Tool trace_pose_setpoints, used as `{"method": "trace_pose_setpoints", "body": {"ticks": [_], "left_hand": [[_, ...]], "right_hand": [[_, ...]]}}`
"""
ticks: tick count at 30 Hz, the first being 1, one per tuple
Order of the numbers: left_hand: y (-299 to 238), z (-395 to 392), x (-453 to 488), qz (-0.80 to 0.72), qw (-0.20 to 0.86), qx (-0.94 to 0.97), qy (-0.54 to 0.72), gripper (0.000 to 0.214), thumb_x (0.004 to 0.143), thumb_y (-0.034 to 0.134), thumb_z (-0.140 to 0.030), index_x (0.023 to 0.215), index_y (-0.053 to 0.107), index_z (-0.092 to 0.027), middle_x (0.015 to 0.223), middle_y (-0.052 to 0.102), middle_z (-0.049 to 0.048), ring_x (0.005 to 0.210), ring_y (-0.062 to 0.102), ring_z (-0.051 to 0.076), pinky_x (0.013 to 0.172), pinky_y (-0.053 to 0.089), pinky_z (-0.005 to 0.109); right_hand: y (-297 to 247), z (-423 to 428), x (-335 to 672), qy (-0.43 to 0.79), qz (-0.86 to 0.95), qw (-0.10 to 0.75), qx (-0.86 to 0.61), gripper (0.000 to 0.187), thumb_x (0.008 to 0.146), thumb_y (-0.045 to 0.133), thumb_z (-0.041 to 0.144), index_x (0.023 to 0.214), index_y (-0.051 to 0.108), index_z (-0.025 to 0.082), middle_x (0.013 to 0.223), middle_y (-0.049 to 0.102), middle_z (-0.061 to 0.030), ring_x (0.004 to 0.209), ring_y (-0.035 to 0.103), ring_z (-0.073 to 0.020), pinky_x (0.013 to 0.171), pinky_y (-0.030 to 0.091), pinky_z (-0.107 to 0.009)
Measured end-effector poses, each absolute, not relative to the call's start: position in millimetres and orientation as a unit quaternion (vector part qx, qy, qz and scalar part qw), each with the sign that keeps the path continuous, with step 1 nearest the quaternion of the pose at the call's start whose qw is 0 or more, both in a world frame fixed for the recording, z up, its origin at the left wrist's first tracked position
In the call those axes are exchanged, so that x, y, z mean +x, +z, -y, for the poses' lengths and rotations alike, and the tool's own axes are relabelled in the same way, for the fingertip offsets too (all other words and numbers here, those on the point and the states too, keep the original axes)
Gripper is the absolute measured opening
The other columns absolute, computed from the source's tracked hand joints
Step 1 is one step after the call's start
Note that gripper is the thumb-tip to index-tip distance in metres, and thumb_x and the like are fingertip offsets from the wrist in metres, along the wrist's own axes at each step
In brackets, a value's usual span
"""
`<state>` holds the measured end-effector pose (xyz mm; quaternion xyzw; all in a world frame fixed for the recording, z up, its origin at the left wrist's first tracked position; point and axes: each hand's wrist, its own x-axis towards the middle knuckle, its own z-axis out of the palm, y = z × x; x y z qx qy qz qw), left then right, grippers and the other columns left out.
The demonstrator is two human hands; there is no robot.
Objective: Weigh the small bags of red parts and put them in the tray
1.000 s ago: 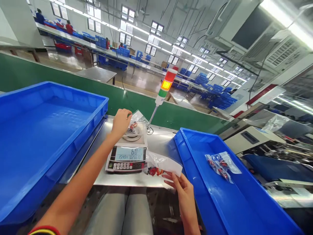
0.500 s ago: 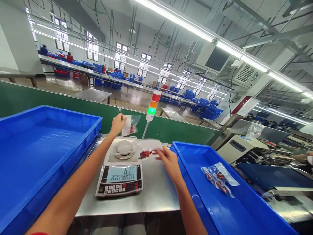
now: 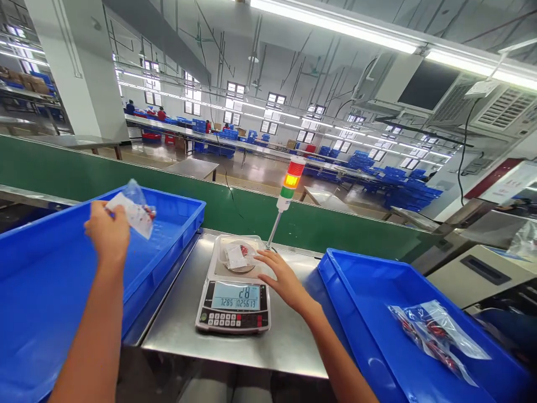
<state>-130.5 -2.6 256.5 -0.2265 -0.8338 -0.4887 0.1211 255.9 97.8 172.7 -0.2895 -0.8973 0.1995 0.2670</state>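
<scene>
My left hand (image 3: pixel 109 226) pinches a clear plastic bag (image 3: pixel 136 215) with a white label and small red pieces, held over the left blue tray (image 3: pixel 184 229). Another such bag (image 3: pixel 238 254) lies on the pan of a digital scale (image 3: pixel 233 305), its red contents at the upper right. Beside that pan my right hand (image 3: pixel 285 280) has its fingers spread, the tips close to the bag on it; whether they touch it I cannot tell. Lit digits show on the scale's display.
In the right blue tray (image 3: pixel 356 313) lie several bags with red pieces (image 3: pixel 438 336). A signal tower (image 3: pixel 289 184) with its orange lamp lit rises behind the scale, before a green partition (image 3: pixel 247 215). A beige machine (image 3: pixel 486 271) stands at the right.
The left hand has carried its bag leftward, from behind the scale to over the left tray. The right hand has released its bag onto the pan. The tower's light went from green to orange.
</scene>
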Motion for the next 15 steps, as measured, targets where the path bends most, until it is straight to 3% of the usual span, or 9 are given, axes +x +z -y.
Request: {"method": "trace_pose_setpoints", "body": {"ticks": [4,8,11,15], "left_hand": [[247.4,36.9,-129.0,0.908,0.065,-0.139,-0.389,0.037,0.084,0.054,-0.019,0.121,0.052,-0.013,0.133,0.062,0.0187,0.131,0.053,0.038,0.111,0.043,0.056],[228.7,50.7,-100.6,0.904,0.045,-0.218,-0.364,0.035,0.078,0.05,-0.032,0.109,0.058,-0.019,0.136,0.062,0.015,0.132,0.054,0.037,0.114,0.042,0.052],[218.2,68.7,-61.8,0.844,0.007,-0.311,-0.437,0.041,0.075,0.045,-0.049,0.103,0.065,-0.026,0.122,0.07,0.0065,0.118,0.064,0.036,0.11,0.047,0.052],[212.6,116.6,-12.0,0.738,-0.105,-0.436,-0.504,0.038,0.067,0.058,-0.076,0.077,0.074,-0.044,0.097,0.075,-0.0089,0.103,0.07,0.032,0.095,0.058,0.042]], "right_hand": [[179.1,-106.1,325.1,0.164,0.871,0.297,-0.354,0.037,0.097,0.056,0.039,0.13,0.067,0.03,0.142,0.062,-0.0064,0.135,0.053,-0.0269,0.116,0.041,-0.051],[165.6,-137.1,423.8,0.067,0.811,0.32,-0.484,0.038,0.092,0.051,0.044,0.116,0.072,0.024,0.127,0.07,-0.0107,0.125,0.059,-0.0308,0.111,0.043,-0.052],[137.9,-158.1,511.2,-0.005,0.737,0.302,-0.604,0.038,0.082,0.048,0.042,0.102,0.071,0.019,0.115,0.073,-0.0167,0.114,0.064,-0.0348,0.105,0.046,-0.052],[91.7,-162.6,611.3,-0.086,0.636,0.256,-0.723,0.037,0.071,0.044,0.041,0.091,0.067,0.019,0.103,0.072,-0.0252,0.105,0.065,-0.043,0.099,0.047,-0.058]]}}
